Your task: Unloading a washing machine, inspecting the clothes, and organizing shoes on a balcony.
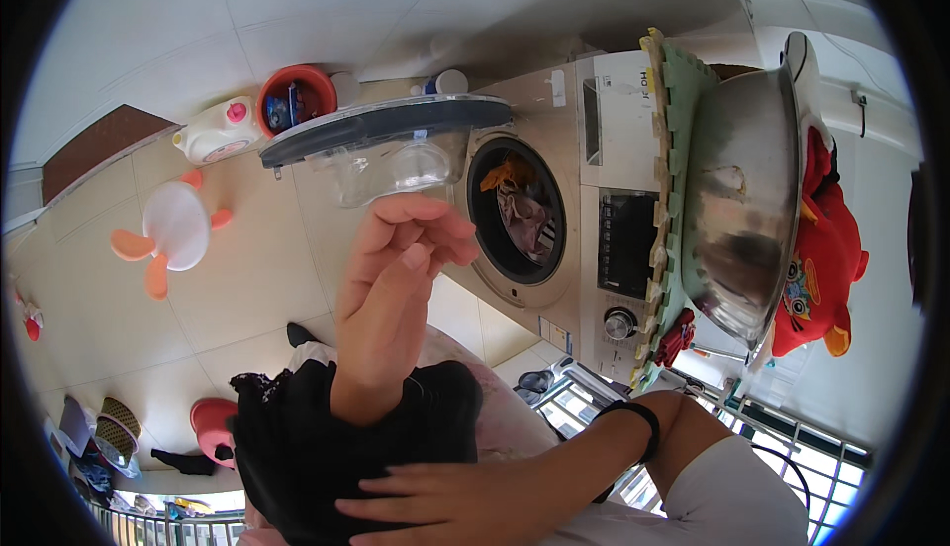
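A black garment (356, 435) with lace trim is bunched around my left forearm. My left hand (393, 294) sticks out through it, loosely curled and with nothing in its fingers. Across the lower part of the cloth lies my right hand (453, 501), its fingers straight and spread; its thumb is hidden. A black band (647, 427) circles the right forearm. Just beyond my left fingers is a front-loading washing machine (549, 130) with its glass door (386, 130) swung wide. Orange and mauve laundry (523, 212) lies in the drum.
A metal basin (735, 197) and a red plush toy (824, 271) sit on a green foam mat (683, 101) atop the machine. On the floor are a white stool (176, 223), a detergent jug (215, 134), a red bucket (319, 90), a red basin (211, 427) and a black cloth (182, 462).
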### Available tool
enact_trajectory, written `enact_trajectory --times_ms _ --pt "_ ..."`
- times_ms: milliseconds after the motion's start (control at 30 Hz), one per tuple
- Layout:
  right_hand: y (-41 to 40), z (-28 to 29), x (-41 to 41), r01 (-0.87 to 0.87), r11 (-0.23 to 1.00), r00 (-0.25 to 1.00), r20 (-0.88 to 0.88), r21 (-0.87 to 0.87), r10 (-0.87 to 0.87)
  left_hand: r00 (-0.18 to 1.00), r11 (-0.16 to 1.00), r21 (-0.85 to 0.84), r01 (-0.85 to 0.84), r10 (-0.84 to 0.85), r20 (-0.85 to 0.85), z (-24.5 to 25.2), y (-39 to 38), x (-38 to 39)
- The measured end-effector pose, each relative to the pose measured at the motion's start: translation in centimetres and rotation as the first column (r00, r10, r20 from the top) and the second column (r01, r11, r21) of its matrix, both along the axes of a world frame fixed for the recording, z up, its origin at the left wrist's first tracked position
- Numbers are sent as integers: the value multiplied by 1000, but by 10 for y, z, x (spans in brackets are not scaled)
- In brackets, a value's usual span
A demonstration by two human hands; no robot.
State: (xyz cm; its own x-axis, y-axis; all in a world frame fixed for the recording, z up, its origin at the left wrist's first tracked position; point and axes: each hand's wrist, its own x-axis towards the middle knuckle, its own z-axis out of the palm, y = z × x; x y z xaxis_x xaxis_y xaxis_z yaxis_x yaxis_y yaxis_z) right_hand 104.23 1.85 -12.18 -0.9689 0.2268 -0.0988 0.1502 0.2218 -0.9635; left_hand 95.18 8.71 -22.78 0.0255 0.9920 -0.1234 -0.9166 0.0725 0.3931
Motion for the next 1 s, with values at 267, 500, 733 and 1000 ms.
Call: enact_trajectory --times_ms 267,500,733,1000 --pt "40 -46 47 393 856 762 640 -335 -100 943 944 131 -303 317 -105 -7 49 -42" --pt "32 20 25 -45 966 997 -70 -256 28 832 888 73 -455 453 -321 20 52 -82" --pt "-32 98 7 -298 810 950 -243 -506 197 929 953 160 -256 288 -232 95 9 -105" --pt "-104 179 84 741 527 440 -293 -416 -849 909 983 155 -101 155 -386 192 -116 -133"
